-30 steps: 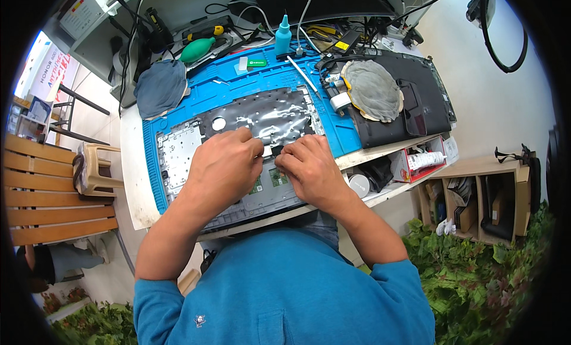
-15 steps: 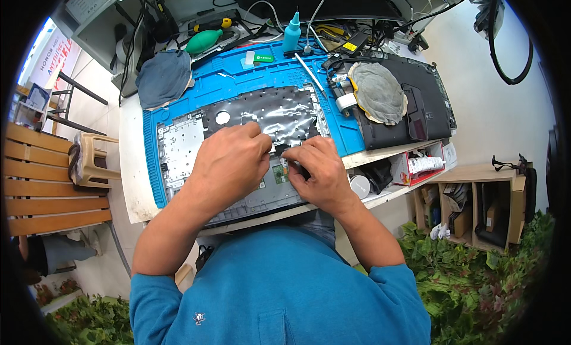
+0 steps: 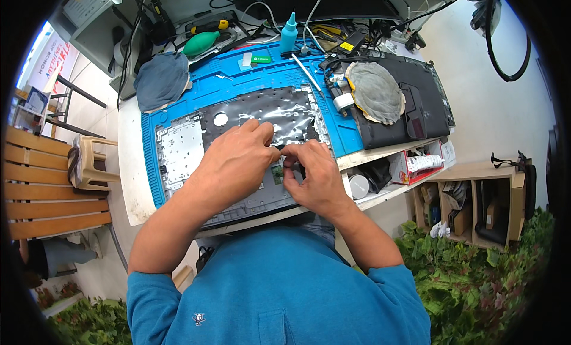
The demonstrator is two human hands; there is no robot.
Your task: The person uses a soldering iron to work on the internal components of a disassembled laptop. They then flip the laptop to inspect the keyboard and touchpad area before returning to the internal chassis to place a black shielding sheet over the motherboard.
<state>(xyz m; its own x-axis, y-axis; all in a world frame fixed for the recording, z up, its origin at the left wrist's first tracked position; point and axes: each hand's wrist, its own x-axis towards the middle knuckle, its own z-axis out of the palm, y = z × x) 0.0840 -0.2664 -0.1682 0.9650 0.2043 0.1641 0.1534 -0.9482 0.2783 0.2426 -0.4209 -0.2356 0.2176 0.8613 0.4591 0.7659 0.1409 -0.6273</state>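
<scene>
Desk scene: hands close up over the laptop panel

White desk (image 3: 134,196) under bright light, blue mat (image 3: 205,90) across it, and the laptop panel (image 3: 256,104) lies flat on that mat mid-frame, dark on top, silvery at left. Now watch the middle! Half a second ago a sliver of gap showed between the hands; the left hand (image 3: 235,161) has edged rightward and all but meets the right hand (image 3: 318,175). Left fingers curl under, out of sight, so I cannot tell whether they grip anything. Right fingers are bent, thumb lower and apart from the index knuckle, any grip hidden too. Between the palms, the green board (image 3: 278,174) shows more narrowly. Panel and mat haven't shifted against each other, so the work seems fixed on one small spot.
</scene>
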